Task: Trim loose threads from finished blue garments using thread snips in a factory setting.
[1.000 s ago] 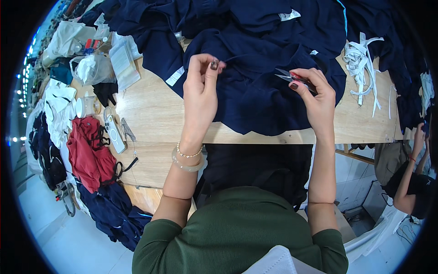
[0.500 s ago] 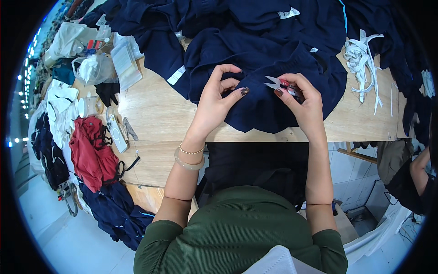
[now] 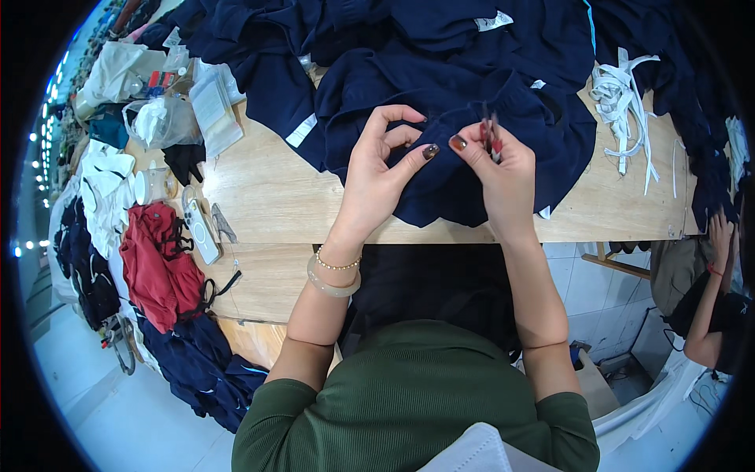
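Since the previous second, both hands have drawn together over the navy garment (image 3: 472,134); trimming appears to proceed at one seam. The left hand (image 3: 377,169) pinches a fabric fold between thumb and forefinger, other fingers spread. The right hand (image 3: 499,169), clenched around small thread snips (image 3: 491,135), holds them upright just beside that fold.
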Available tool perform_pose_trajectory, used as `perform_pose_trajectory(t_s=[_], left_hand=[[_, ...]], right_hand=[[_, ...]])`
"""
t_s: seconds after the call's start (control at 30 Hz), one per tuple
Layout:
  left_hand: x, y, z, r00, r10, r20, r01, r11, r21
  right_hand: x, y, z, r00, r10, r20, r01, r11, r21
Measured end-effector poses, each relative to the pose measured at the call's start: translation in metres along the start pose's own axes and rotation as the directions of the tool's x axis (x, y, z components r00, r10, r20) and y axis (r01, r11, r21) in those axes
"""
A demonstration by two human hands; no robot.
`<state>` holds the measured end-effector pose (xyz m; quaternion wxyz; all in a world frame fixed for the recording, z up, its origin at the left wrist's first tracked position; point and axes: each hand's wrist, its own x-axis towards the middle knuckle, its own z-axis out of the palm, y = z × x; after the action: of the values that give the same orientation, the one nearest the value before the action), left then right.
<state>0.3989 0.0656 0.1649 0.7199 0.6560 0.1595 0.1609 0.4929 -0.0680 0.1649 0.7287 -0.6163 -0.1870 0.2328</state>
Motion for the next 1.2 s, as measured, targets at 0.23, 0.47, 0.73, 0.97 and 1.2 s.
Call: perform_pose_trajectory(t_s=[0.23,0.47,0.73,0.97,1.2], left_hand=[[0.001,0.004,-0.002,0.998,0.056,0.033,-0.058,0.996,0.067],[-0.001,0.006,-0.007,0.999,0.028,0.032,-0.029,0.999,0.034],[-0.001,0.013,-0.006,0.998,0.047,0.040,-0.050,0.996,0.074],[-0.003,0.022,-0.007,0.999,-0.007,0.040,0.003,0.995,0.101],[-0.003,0.020,-0.003,1.000,0.020,0.019,-0.023,0.987,0.160]], right_hand=[[0.005,0.003,-0.025,0.967,0.247,0.063,-0.254,0.926,0.277],[0.008,-0.020,-0.033,0.999,-0.047,0.000,0.045,0.970,-0.240],[0.012,-0.038,-0.032,0.905,-0.292,0.311,0.425,0.571,-0.702],[0.015,-0.046,-0.027,0.834,-0.374,0.405,0.540,0.406,-0.738],[0.016,-0.047,-0.025,0.840,-0.319,0.438,0.539,0.400,-0.742]])
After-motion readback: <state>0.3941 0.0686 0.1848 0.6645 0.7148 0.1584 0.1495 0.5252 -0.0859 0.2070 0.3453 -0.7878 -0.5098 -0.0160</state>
